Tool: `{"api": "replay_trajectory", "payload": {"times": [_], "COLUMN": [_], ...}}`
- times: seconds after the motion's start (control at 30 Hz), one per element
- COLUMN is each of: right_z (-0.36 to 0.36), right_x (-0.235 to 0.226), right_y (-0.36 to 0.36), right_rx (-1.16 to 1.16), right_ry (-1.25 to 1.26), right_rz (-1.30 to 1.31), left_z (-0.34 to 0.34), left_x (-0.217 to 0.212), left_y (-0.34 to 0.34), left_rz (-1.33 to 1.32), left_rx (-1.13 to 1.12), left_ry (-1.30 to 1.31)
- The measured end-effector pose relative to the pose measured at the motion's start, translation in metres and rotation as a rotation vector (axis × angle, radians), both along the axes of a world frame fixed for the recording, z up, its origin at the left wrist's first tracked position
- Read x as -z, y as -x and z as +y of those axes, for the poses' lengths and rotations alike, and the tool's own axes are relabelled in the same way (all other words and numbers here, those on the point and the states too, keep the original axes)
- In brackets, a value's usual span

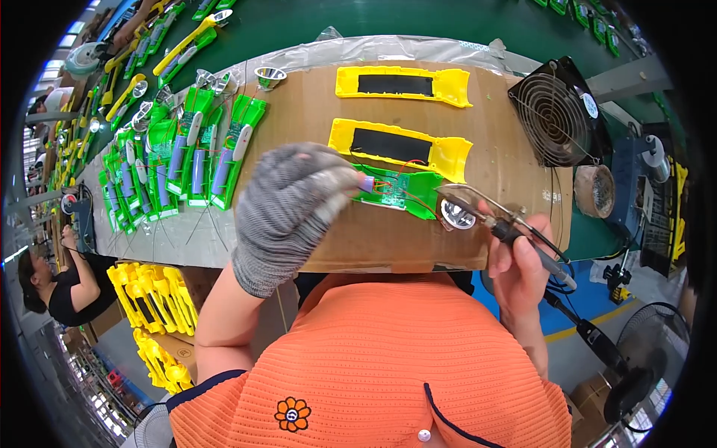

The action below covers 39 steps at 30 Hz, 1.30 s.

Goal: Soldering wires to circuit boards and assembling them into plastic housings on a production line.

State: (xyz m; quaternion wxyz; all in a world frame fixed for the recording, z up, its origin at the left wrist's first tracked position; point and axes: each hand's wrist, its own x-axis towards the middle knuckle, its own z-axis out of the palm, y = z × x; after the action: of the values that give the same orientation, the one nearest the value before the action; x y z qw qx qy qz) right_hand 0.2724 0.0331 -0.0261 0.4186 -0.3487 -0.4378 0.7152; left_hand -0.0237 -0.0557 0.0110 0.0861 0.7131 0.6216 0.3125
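Gripping iron [508,233] in right fingers [529,257]. With left fingers [336,181] at left end of green holder [418,200], toward table's [202,250] near edge; unable to tell grip. Apparently partly wired; not yet cased in yellow shells [448,86], toward far edge.

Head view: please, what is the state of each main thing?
Left hand in grey knitted glove: curled, grip unclear.
Bare right hand: closed on black-handled metal-tipped tool.
Green plastic casing: open, circuit board exposed.
Two yellow plastic shells: lying separate, black panels upward.
Silver round reflector: face up.
Black square fan: spinning or stopped, unclear.
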Motion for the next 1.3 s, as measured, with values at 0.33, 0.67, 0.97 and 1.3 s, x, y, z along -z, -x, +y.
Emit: {"api": "replay_trajectory", "payload": {"times": [0.33,0.67,0.97,1.3], "right_z": [0.003,0.005,0.002,-0.002], "right_x": [0.003,0.000,0.000,0.001], "right_y": [0.007,0.011,0.013,0.014], "right_rx": [-0.170,-0.196,-0.230,-0.202], "right_ry": [0.014,0.009,-0.056,-0.121], "right_rz": [-0.005,-0.071,-0.148,-0.159], "left_z": [0.021,0.027,0.027,0.029], "left_x": [0.011,-0.001,-0.003,-0.003], "left_y": [-0.016,-0.022,-0.023,-0.024], "left_rz": [0.221,0.357,0.365,0.359], "left_rx": [0.175,0.179,0.176,0.181], "left_ry": [0.120,0.251,0.268,0.281]}}
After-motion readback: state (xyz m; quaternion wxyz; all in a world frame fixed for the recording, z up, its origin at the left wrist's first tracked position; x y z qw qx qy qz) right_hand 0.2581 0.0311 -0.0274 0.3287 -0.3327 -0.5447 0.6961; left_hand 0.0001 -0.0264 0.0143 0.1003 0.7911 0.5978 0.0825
